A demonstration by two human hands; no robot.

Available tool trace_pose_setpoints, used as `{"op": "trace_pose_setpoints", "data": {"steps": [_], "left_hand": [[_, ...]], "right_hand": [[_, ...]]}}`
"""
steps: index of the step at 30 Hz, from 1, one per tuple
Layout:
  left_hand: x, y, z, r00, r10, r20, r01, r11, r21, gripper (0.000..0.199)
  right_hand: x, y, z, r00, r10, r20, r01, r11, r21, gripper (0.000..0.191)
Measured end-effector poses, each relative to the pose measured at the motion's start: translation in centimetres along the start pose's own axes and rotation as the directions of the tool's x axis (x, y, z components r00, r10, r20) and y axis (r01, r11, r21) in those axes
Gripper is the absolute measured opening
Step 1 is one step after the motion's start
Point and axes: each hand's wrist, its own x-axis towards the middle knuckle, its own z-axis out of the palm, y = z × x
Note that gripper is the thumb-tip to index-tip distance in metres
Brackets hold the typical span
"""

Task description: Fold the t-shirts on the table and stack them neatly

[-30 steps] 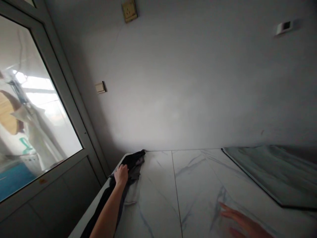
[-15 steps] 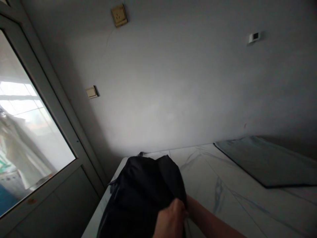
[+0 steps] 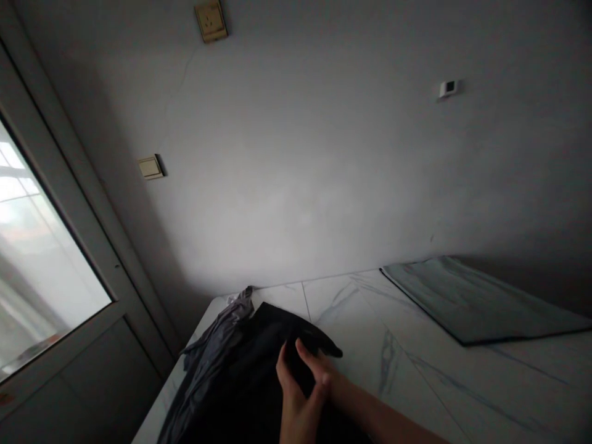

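Observation:
A dark garment [image 3: 259, 345] lies bunched on a white marble-patterned surface [image 3: 342, 308], its exact kind unclear in the dim light. My left hand [image 3: 298, 401] comes up from the bottom edge, thumb and finger curved around a fold of the black cloth. Just beside it, my right hand [image 3: 321, 370] reaches in from the lower right and grips the same cloth, its fingers partly hidden by the fabric. Along the garment's left side runs a wrinkled grey cloth [image 3: 222, 339]; whether it belongs to the garment I cannot tell.
A flat grey-green cloth with a dark edge [image 3: 462, 296] lies at the right against the wall [image 3: 296, 154]. On the left is a framed glass door [image 3: 139, 327]. The wall carries a socket [image 3: 211, 23], a switch [image 3: 150, 166] and a small white device [image 3: 448, 88].
The dark garment has been shifted and now lies flatter, with wrinkled grey cloth showing on its left. My hands have opened out from a tight bunch around the fabric. The view has turned slightly right.

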Motion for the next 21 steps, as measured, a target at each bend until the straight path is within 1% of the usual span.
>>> {"op": "trace_pose_setpoints", "data": {"steps": [2,3,4,5,6,7,8,9,10,11,12,13,14,15,16,17,18,19,21], "left_hand": [[1.3,0.7,0.6,0.996,-0.073,-0.047,0.069,0.994,-0.081,0.081],[2.1,1.2,0.7,0.992,-0.102,-0.074,0.094,0.990,-0.107,0.074],[2.9,1.8,0.7,0.988,-0.123,-0.091,0.111,0.986,-0.126,0.069],[3.7,2.6,0.5,0.986,-0.133,-0.098,0.118,0.983,-0.142,0.065],[4.7,3.6,0.1,0.988,-0.127,-0.091,0.111,0.981,-0.160,0.062],[5.6,4.9,-0.4,0.993,-0.105,-0.058,0.093,0.979,-0.179,0.059],[6.6,6.4,-0.9,0.997,-0.072,0.003,0.071,0.977,-0.203,0.057],[7.6,8.1,-1.4,0.996,-0.042,0.076,0.059,0.971,-0.232,0.054],[8.5,9.9,-1.8,0.989,-0.025,0.147,0.064,0.963,-0.264,0.052],[9.3,11.9,-2.1,0.978,-0.019,0.209,0.082,0.953,-0.293,0.051],[10.1,13.8,-2.3,0.964,-0.022,0.264,0.107,0.944,-0.313,0.051],[10.8,15.8,-2.2,0.951,-0.024,0.307,0.128,0.938,-0.323,0.051],[11.5,17.6,-2.0,0.942,-0.019,0.336,0.136,0.935,-0.327,0.051],[12.1,19.4,-1.6,0.936,-0.004,0.353,0.128,0.936,-0.328,0.051],[12.6,21.0,-1.1,0.930,0.020,0.367,0.108,0.940,-0.324,0.050],[12.9,22.5,-0.4,0.922,0.047,0.384,0.082,0.946,-0.315,0.049],[13.2,23.9,0.2,0.912,0.075,0.404,0.057,0.951,-0.304,0.048],[13.4,25.2,1.0,0.899,0.102,0.426,0.032,0.955,-0.295,0.047],[13.7,27.4,2.3,0.865,0.154,0.477,-0.015,0.960,-0.281,0.046]], "right_hand": [[-1.0,-1.9,0.7,0.993,0.018,0.118,-0.024,0.999,0.047,0.081],[-1.4,-3.0,0.7,0.986,0.024,0.165,-0.033,0.998,0.054,0.085],[-1.8,-4.2,0.5,0.979,0.021,0.204,-0.030,0.999,0.040,0.087],[-2.0,-5.3,0.1,0.976,0.007,0.219,-0.006,1.000,-0.007,0.088],[-2.0,-6.4,-0.4,0.979,-0.020,0.204,0.040,0.995,-0.093,0.086],[-1.9,-7.4,-1.1,0.984,-0.074,0.160,0.107,0.972,-0.210,0.081],[-1.6,-8.3,-1.8,0.981,-0.163,0.102,0.189,0.919,-0.346,0.074],[-1.2,-9.0,-2.7,0.957,-0.286,0.049,0.273,0.832,-0.484,0.065],[-0.6,-9.6,-3.6,0.905,-0.425,0.012,0.346,0.719,-0.603,0.056],[0.1,-10.1,-4.5,0.828,-0.560,-0.012,0.398,0.603,-0.692,0.049],[0.8,-10.4,-5.5,0.743,-0.669,-0.023,0.432,0.505,-0.748,0.048],[1.7,-10.4,-6.4,0.671,-0.741,-0.026,0.452,0.438,-0.777,0.057],[2.5,-10.2,-7.2,0.634,-0.773,-0.026,0.464,0.407,-0.787,0.073],[3.4,-9.7,-7.9,0.637,-0.771,-0.015,0.478,0.410,-0.776,0.091],[4.2,-9.0,-8.5,0.674,-0.739,0.013,0.498,0.441,-0.747,0.104],[4.9,-8.1,-8.8,0.725,-0.687,0.057,0.520,0.491,-0.699,0.112],[5.6,-7.2,-8.9,0.771,-0.628,0.105,0.538,0.555,-0.635,0.113],[6.2,-6.1,-8.9,0.807,-0.574,0.137,0.540,0.626,-0.562,0.111],[7.2,-4.4,-8.4,0.854,-0.501,0.142,0.511,0.755,-0.412,0.103]]}}
